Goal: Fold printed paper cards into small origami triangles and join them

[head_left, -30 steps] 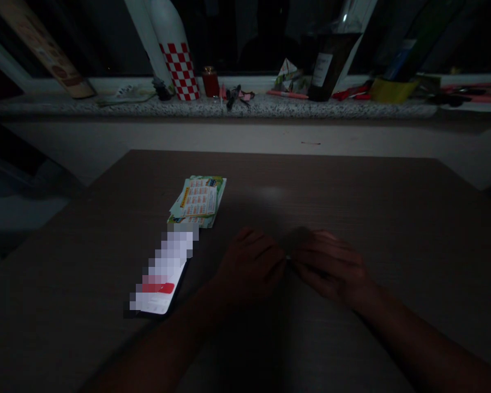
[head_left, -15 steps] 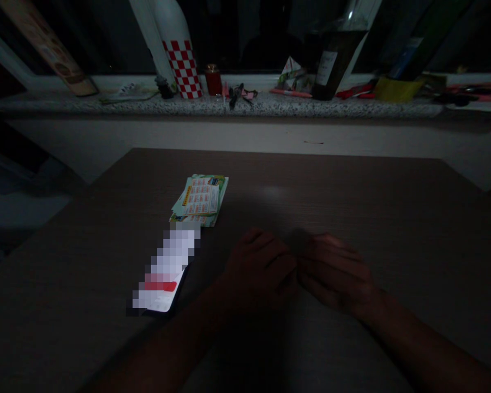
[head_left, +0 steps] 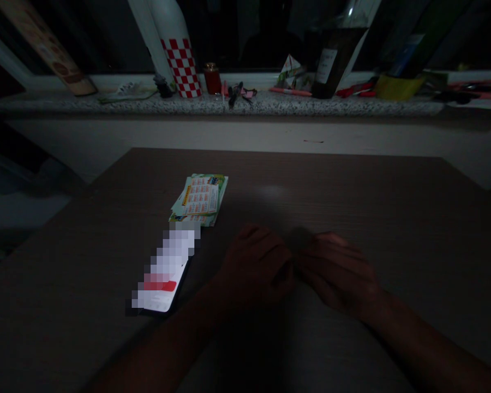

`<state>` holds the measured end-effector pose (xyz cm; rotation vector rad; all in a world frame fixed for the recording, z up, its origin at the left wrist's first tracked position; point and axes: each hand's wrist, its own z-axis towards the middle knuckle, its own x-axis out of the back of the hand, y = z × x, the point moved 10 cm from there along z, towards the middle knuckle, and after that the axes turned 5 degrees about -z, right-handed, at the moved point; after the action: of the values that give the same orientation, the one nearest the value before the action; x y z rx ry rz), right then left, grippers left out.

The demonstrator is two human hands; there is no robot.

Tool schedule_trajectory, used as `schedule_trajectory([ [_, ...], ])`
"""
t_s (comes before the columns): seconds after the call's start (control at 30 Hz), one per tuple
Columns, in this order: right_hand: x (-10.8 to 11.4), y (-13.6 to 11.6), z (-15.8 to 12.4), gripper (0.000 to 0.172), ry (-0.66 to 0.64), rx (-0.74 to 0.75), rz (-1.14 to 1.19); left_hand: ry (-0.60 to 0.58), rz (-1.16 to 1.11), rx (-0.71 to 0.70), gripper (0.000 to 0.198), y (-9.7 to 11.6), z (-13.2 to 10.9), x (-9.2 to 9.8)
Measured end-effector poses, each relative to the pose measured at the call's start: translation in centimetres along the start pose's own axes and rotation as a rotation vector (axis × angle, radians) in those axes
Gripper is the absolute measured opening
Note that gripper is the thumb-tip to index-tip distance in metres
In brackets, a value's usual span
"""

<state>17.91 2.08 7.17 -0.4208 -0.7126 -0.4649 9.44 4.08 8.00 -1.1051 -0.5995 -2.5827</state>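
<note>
My left hand (head_left: 257, 265) rests low over the dark wooden table (head_left: 376, 191), its fingers curled in. Beside it on the right is my right hand (head_left: 339, 270), fingers bent and pressed together, the tips pointing towards the left hand. The two hands meet or nearly meet at the fingertips. Whatever they may pinch is lost in the dim light. Left of my left hand lies a lit phone (head_left: 169, 297), its screen partly blurred out. Just beyond the phone is a small stack of printed green-and-white cards (head_left: 200, 199).
A speckled stone sill (head_left: 270, 106) runs behind the table under a dark window. On it stand a red-and-white checkered bottle (head_left: 183, 65), a small red jar (head_left: 213, 79), a dark labelled bottle (head_left: 331, 65), a patterned tube (head_left: 61, 60) and a yellow holder (head_left: 399, 87).
My left hand has tilted a little and shifted slightly up and to the left. My right hand stays almost in place. The phone and cards lie as before.
</note>
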Motion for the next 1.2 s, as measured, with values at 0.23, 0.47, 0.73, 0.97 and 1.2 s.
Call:
schedule_trajectory([
  [0.23, 0.2, -0.5, 0.3, 0.019, -0.007, -0.005, -0.037, 0.010, -0.005, 0.002, 0.011, 0.1, 0.0, 0.1],
  [0.47, 0.9, -0.8, -0.1, 0.030, 0.070, 0.014, -0.070, 0.028, -0.045, 0.043, 0.009, -0.2, 0.1, 0.5],
  [0.73, 1.1, -0.7, -0.5, 0.025, 0.108, 0.000, -0.123, 0.051, -0.059, 0.057, 0.008, -0.5, 0.1, 0.8],
  [0.97, 2.4, -1.4, 0.4, 0.020, 0.170, 0.042, -0.151, 0.058, -0.043, 0.089, 0.007, -1.1, 0.1, 1.5],
  [1.2, 5.3, 0.6, -0.3, 0.031, 0.236, -0.144, -0.125, 0.082, 0.015, 0.228, 0.006, -4.4, -1.2, 2.9],
])
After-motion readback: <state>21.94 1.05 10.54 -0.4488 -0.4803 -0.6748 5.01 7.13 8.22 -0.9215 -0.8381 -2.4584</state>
